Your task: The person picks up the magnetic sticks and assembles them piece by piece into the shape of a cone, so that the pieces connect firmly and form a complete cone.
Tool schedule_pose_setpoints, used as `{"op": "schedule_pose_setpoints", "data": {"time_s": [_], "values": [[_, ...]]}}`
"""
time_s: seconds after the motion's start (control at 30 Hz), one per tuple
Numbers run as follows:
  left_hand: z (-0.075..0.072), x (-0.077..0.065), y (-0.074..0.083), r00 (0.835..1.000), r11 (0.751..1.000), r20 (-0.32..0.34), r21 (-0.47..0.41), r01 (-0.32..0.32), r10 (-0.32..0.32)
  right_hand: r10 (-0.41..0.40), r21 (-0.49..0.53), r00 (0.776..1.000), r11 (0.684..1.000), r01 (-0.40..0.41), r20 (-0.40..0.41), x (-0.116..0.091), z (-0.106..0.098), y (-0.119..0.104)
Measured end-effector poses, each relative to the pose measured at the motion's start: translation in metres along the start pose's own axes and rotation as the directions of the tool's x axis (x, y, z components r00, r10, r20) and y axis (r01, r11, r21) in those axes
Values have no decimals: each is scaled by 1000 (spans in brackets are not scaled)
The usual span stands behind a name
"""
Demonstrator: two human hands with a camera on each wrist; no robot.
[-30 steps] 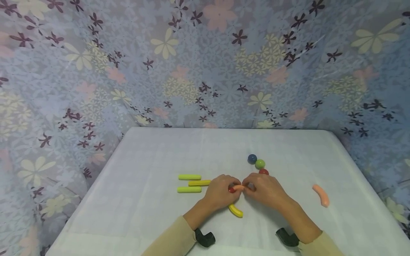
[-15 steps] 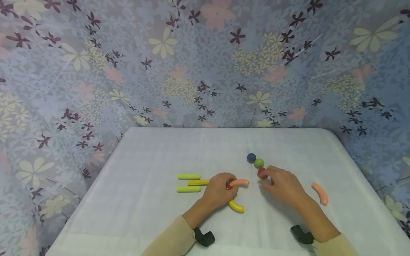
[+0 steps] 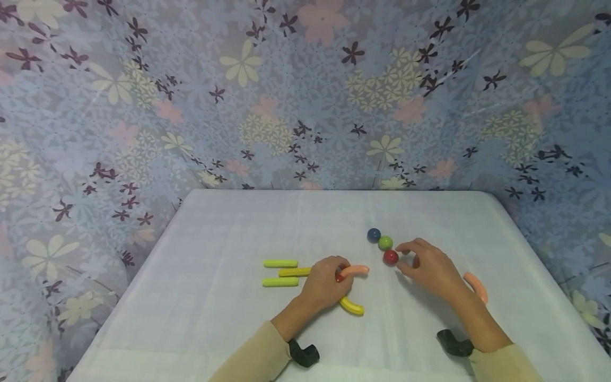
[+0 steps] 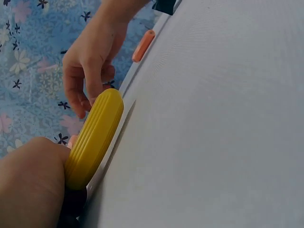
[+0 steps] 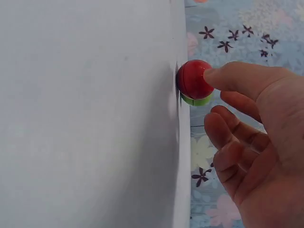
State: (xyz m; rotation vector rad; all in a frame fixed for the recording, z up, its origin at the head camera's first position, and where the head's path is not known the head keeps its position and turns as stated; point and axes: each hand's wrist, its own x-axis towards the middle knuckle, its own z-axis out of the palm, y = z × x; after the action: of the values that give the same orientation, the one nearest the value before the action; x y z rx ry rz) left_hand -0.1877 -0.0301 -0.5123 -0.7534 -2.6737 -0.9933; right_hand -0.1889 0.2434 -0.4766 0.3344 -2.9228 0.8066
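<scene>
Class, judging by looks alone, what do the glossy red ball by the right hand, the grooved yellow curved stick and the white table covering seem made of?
Glossy red ball: plastic or lacquered wood; small highlights show, but the core stays uncertain.
Grooved yellow curved stick: probably moulded plastic, satin finish; even colour, regular lengthwise grooves.
White table covering: likely cloth, matt; faint creases show.

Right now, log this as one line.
left hand: holding red piece, curved orange piece protruding | right hand: beside red ball, contact unclear

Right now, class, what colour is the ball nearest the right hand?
Red; the ball shows best in the right wrist view.
</scene>
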Motion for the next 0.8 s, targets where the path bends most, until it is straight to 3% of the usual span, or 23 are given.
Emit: {"op": "schedule_pose_setpoints", "data": {"time_s": [0.2,0.5,0.8], "values": [[-3,-1,2,1000,999,14,-38,25,-24,-11,133,999,991,6,40,4,5,3],[-1,-1,1,1000,999,18,-47,21,-21,56,135,991,988,-72,119,9,9,-1],[-2,-1,2,998,997,20,-38,60,-59,39,123,980,990,-64,196,7,9,-15]]}}
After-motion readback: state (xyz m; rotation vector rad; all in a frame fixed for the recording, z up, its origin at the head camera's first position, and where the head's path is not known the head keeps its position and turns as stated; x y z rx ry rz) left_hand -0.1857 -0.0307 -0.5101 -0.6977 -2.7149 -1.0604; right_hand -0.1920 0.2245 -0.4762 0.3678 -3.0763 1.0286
